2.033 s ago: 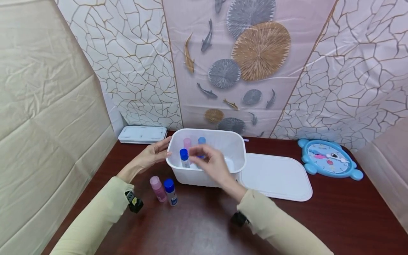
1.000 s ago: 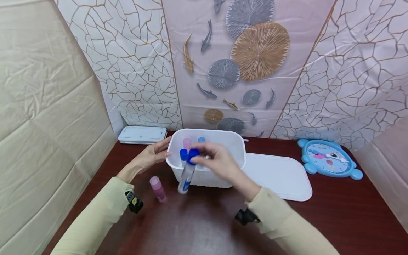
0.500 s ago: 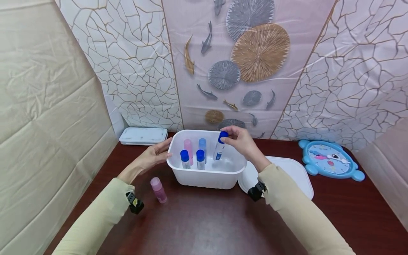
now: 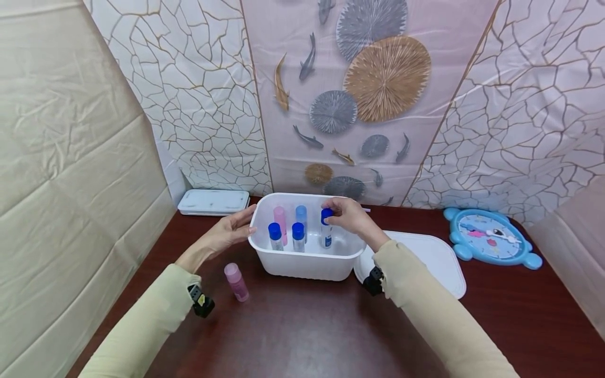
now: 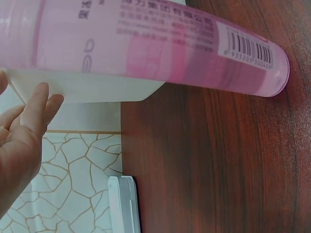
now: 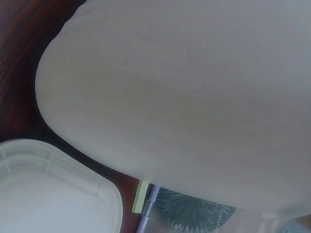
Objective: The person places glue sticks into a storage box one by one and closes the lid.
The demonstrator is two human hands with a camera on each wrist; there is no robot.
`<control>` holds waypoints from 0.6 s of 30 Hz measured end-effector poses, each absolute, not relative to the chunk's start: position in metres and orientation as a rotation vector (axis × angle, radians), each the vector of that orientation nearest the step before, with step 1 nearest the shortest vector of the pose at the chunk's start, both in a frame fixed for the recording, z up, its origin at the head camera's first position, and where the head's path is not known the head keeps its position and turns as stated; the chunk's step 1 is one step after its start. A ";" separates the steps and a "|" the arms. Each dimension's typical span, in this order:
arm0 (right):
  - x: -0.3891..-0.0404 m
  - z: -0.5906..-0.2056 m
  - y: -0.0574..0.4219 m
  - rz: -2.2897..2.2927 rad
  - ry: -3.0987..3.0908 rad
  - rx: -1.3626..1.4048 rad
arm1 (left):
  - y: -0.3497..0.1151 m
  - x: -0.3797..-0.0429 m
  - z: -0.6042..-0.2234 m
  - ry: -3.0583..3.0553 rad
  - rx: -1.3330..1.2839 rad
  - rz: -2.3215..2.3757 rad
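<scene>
A white plastic tub [image 4: 307,266] holds upright glue sticks: a pink one [image 4: 280,226], a light blue one [image 4: 301,218], and two clear ones with dark blue caps [image 4: 275,236] in front. My right hand [image 4: 347,214] pinches the blue cap of another clear glue stick [image 4: 326,236], standing inside the tub's right half. At the tub's left end, my left hand [image 4: 222,236] rests with extended fingers against the rim. Below it a pink glue stick [image 4: 236,282] stands on the table, large in the left wrist view [image 5: 194,53]. The right wrist view shows mostly the tub's outer wall [image 6: 170,107].
A white lid [image 4: 425,257] lies right of the tub, partly under my right forearm. Farther right is a blue animal-shaped toy clock [image 4: 491,236]. A white flat case [image 4: 214,201] sits at the back left. Green [image 6: 140,196] and purple pens [image 6: 148,208] lie behind the tub.
My right hand has picked up the blue-capped glue stick from the table, carried it over the tub and lowered it into the right half. My left hand has stayed at the rim.
</scene>
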State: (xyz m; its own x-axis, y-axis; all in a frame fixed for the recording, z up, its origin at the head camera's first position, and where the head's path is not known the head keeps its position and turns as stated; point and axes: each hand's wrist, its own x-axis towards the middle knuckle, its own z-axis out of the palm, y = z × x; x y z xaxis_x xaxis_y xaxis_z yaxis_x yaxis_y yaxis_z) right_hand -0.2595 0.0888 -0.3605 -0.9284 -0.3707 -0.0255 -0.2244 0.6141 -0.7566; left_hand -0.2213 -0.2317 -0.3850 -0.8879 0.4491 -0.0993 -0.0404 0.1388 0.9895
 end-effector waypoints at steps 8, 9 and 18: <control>-0.248 -0.345 0.092 -1.222 2.742 -0.498 | -0.232 -0.223 -0.386 2.028 0.410 1.811; -0.244 -0.342 0.090 -1.261 2.769 -0.510 | -0.232 -0.223 -0.386 2.026 0.408 1.812; -0.180 -0.345 0.019 -1.813 2.539 -1.055 | -0.234 -0.224 -0.388 2.007 0.435 1.825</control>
